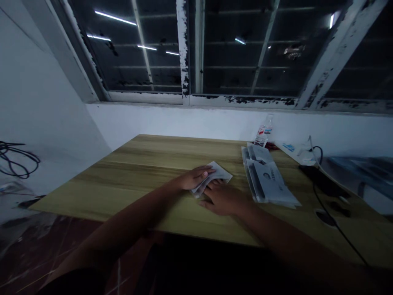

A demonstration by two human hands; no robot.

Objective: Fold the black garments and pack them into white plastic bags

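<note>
A small whitish, partly see-through plastic bag [221,171] lies on the table in front of me, its near part bent up into a curve. My left hand [195,178] grips its left side, thumb on top and the other fingers along the far edge. At the near side of the bag is my right hand [222,198], palm down. Its fingers reach to the bag's raised fold, which partly hides the tips, while the thumb points away to the left. To the right lies a stack of pale printed bags [272,182], overlapping one another.
A wood-grain table [116,180] stands against the wall under a barred window. At the back right is a clear water bottle [264,131]. A dark phone-like object [321,178], a cable [331,219] and a round table inset [325,218] are at the right.
</note>
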